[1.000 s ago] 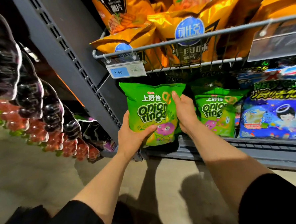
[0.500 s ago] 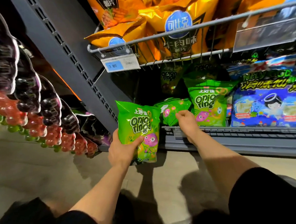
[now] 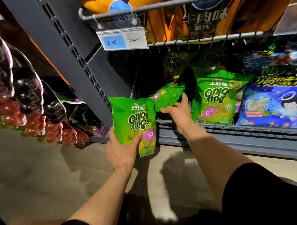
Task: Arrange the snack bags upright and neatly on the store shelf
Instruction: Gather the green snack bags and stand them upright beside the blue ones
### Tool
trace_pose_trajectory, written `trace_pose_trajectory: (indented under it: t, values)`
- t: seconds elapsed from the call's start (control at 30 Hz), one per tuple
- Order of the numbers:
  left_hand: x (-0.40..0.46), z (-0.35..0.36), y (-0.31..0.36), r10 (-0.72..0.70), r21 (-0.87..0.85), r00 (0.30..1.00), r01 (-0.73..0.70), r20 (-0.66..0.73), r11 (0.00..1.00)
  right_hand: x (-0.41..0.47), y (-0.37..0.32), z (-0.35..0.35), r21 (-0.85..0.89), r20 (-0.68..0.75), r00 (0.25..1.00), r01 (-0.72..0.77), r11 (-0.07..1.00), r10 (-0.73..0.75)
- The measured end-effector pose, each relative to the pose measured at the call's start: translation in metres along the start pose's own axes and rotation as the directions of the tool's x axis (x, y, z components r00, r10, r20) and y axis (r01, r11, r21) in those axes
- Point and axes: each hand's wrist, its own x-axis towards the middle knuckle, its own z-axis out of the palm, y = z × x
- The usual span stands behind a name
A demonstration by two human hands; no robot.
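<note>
The left hand (image 3: 121,151) still grips the onion ring bag (image 3: 134,123) upright, just off the shelf (image 3: 232,136) edge. The right hand (image 3: 180,113), fingers spread, has pushed deeper and now touches the tipped-over green bag (image 3: 166,98) lying there. Further right, another onion ring bag (image 3: 214,99) stands upright as before.

The person has 2 bare forearms, with a left hand (image 3: 119,151) and a right hand (image 3: 180,113) uncovered. Short black sleeves (image 3: 264,192) end near the elbows; no rings or watch show.
</note>
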Motion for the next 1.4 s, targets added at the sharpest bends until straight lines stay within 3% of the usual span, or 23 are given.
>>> trace_pose_trajectory:
  t: [0.1, 0.23, 0.43, 0.53, 0.63, 0.73, 0.83, 0.9, 1.0, 1.13, 1.23, 1.3, 1.4]
  values:
    - [0.004, 0.009, 0.0, -0.055, -0.075, 0.998, 0.055, -0.001, 0.996, 0.0, 0.003, 0.014, -0.216, 0.088, 0.988, 0.141, 0.966, -0.125]
    - [0.005, 0.016, -0.006, -0.057, -0.108, 0.998, 0.056, -0.002, 0.993, 0.011, 0.009, 0.018, -0.634, 0.057, 0.967, 0.226, 0.74, -0.247]
    - [0.013, 0.018, -0.017, -0.045, -0.124, 0.999, 0.042, -0.021, 0.991, 0.032, 0.007, 0.026, -0.767, 0.08, 0.94, 0.271, 0.581, -0.333]
    - [0.01, 0.018, -0.019, -0.029, -0.139, 0.999, 0.024, -0.03, 0.99, 0.033, 0.007, 0.019, -0.761, 0.059, 0.908, 0.31, 0.57, -0.415]
    - [0.011, 0.014, -0.01, -0.034, -0.233, 0.999, 0.026, -0.03, 0.972, 0.026, -0.009, 0.021, -0.758, -0.013, 0.82, 0.365, 0.541, -0.572]
    - [0.011, 0.009, -0.001, -0.021, -0.273, 0.999, 0.01, -0.037, 0.962, 0.012, -0.031, 0.022, -0.837, -0.092, 0.719, 0.319, 0.444, -0.689]
    - [0.008, 0.006, -0.002, 0.001, -0.262, 0.999, -0.01, -0.035, 0.965, 0.01, -0.048, 0.019, -0.898, -0.062, 0.798, 0.217, 0.382, -0.599]
    - [0.009, 0.005, -0.004, 0.003, -0.247, 0.999, -0.012, -0.036, 0.969, 0.017, -0.049, 0.022, -0.872, 0.032, 0.888, 0.249, 0.421, -0.46]
    - [0.011, 0.005, -0.004, 0.0, -0.229, 0.999, -0.01, -0.045, 0.973, 0.022, -0.037, 0.027, -0.786, 0.139, 0.91, 0.341, 0.516, -0.39]
    - [0.012, 0.007, 0.001, -0.007, -0.197, 0.998, -0.005, -0.063, 0.98, 0.017, -0.021, 0.02, -0.722, -0.078, 0.863, 0.296, 0.625, -0.499]
    - [0.012, 0.012, 0.001, -0.021, -0.187, 0.998, 0.009, -0.061, 0.982, 0.015, -0.008, 0.008, -0.697, -0.332, 0.808, 0.138, 0.704, -0.487]
    - [0.011, 0.015, -0.001, -0.01, -0.202, 0.999, 0.0, -0.05, 0.979, 0.024, -0.002, 0.002, -0.601, -0.382, 0.874, 0.011, 0.799, -0.299]
    - [0.013, 0.017, -0.004, 0.011, -0.224, 0.999, -0.02, -0.042, 0.974, 0.038, 0.003, 0.004, -0.427, -0.209, 0.978, -0.097, 0.899, 0.007]
